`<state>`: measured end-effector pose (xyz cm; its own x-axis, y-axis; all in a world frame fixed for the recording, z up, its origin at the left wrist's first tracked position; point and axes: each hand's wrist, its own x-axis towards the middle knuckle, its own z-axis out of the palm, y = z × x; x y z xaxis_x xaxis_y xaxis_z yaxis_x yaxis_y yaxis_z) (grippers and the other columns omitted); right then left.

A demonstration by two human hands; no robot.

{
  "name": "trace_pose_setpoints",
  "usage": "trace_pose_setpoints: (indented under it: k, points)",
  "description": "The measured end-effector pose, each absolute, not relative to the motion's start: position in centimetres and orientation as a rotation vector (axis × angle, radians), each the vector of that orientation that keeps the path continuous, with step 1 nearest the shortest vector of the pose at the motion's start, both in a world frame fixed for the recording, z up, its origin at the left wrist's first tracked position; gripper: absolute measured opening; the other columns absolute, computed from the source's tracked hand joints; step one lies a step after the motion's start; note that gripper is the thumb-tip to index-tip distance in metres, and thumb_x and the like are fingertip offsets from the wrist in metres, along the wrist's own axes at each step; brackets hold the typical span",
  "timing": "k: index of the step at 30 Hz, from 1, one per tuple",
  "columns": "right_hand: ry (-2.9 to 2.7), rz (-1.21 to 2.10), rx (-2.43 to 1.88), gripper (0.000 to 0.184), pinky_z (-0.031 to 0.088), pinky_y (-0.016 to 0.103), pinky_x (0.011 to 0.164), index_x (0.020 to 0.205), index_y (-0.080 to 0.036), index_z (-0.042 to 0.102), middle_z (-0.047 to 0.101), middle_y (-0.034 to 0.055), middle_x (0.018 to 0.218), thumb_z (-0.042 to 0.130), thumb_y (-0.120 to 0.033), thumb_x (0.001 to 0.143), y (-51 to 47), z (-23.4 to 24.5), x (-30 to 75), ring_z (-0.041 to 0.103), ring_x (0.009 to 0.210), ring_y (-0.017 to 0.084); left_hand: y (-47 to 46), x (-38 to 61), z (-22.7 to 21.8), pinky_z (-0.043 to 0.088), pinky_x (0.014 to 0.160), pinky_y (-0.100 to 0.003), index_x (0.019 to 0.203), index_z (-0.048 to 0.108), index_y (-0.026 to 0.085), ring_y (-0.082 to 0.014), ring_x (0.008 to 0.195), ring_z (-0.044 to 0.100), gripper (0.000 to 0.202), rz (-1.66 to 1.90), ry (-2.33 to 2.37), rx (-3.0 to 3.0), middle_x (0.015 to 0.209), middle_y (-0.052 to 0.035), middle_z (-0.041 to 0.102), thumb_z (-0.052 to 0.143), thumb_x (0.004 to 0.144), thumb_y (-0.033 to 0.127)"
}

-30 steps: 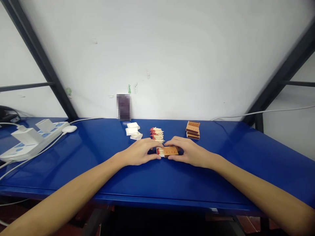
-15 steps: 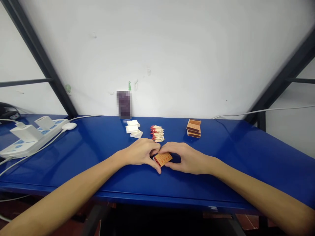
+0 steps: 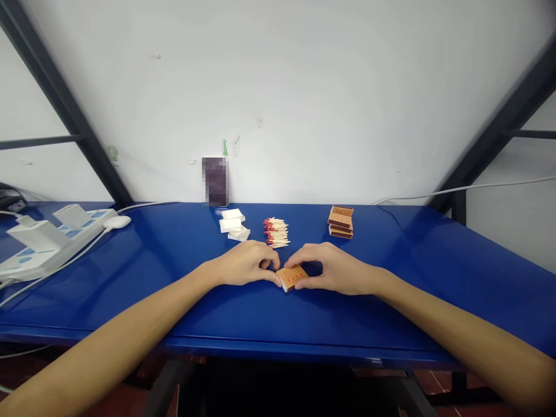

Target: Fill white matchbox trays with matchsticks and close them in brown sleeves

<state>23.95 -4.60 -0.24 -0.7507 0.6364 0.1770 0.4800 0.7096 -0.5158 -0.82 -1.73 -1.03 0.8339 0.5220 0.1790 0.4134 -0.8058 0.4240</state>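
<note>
A small orange matchbox (image 3: 293, 277) lies near the middle of the blue table (image 3: 174, 255), held between my two hands. My right hand (image 3: 334, 269) grips its right side with thumb and fingers curled round it. My left hand (image 3: 245, 263) has its fingers closed, and their tips press against the box's left end. No match heads show at that end. Just beyond my hands lies a loose pile of red-tipped matches (image 3: 275, 231).
A stack of orange matchbox sleeves (image 3: 341, 221) sits at the back right, several white inner trays (image 3: 233, 223) at the back left. A white power strip with adapters (image 3: 41, 240) and cables lies at far left. Black frame bars slant up on both sides.
The tray full of matches, sticking out of the sleeve's left end before, has slid inside between my hands. The box turned slightly and sits a little nearer to me.
</note>
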Motion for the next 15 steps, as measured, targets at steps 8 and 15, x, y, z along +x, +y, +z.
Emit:
trace_pose_setpoints:
  k: [8, 15]
  points:
    - [-2.630, 0.590, -0.815, 0.028, 0.043, 0.034, 0.087, 0.112, -0.026, 0.068, 0.069, 0.0017, 0.104, 0.067, -0.032, 0.085, -4.98, -0.15, 23.78, 0.060, 0.092, 0.018, -1.77, -0.92, -0.82, 0.031, 0.059, -0.025, 0.087, 0.067, 0.018, -0.0114, 0.060, 0.048, 0.045, 0.377, 0.741, 2.685, 0.063, 0.0037, 0.050, 0.063, 0.083, 0.063]
    - [-2.640, 0.408, -0.974, 0.030, 0.045, 0.034, 0.079, 0.106, -0.021, 0.061, 0.062, 0.0045, 0.096, 0.062, -0.018, 0.077, -4.67, 0.11, 24.29, 0.055, 0.089, 0.021, -1.88, -0.92, -0.85, 0.032, 0.062, -0.025, 0.093, 0.067, 0.019, -0.0120, 0.061, 0.051, 0.028, 0.381, 0.740, 2.804, 0.065, 0.0023, 0.055, 0.057, 0.093, 0.045]
